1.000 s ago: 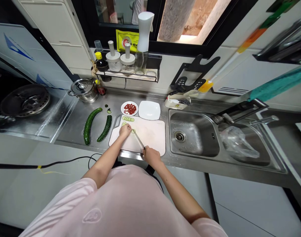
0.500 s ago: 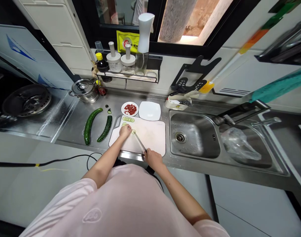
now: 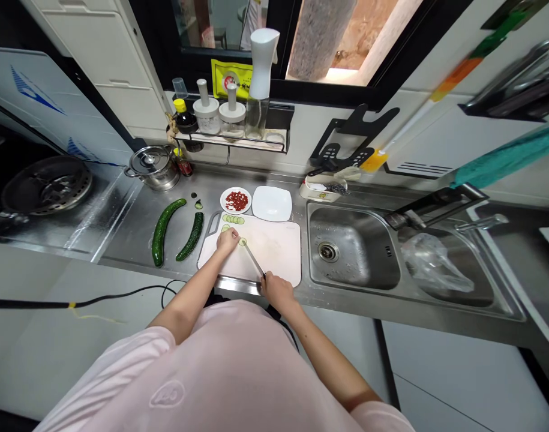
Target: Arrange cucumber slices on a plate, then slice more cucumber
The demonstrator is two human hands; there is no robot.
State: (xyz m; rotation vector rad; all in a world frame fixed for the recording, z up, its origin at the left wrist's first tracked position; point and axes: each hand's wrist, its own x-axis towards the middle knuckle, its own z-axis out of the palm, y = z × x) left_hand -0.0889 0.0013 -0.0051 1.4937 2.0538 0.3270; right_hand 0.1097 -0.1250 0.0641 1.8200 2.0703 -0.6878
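Over a white plastic cutting board [image 3: 274,252]: knife tip at green cucumber

Nearest the board's front edge, right hand [image 3: 278,290] closed around a narrow steel kitchen knife [image 3: 254,261], blade slanting away toward the left hand [image 3: 228,240]. Hands apart, left curled down over a short cucumber piece, mostly hidden under the fingers, with a thin pale green cucumber slice [image 3: 242,242] just beside them and touching the blade tip. Farther up the board, a neat row of round cucumber slices [image 3: 233,219]. Left of the board, on the brushed steel counter [image 3: 130,231], two dark green whole cucumbers [image 3: 162,231] lying curved side by side. Just beyond, a round white plate [image 3: 225,201] of chopped red chili [image 3: 236,201], touching distance from an empty-looking square white plate [image 3: 272,203]. Farther back, a lidded stainless steel pot [image 3: 152,169] on the left, a deep steel sink basin [image 3: 346,240] on the right, and a black wall rack [image 3: 229,141] of jars and bottles under the window.
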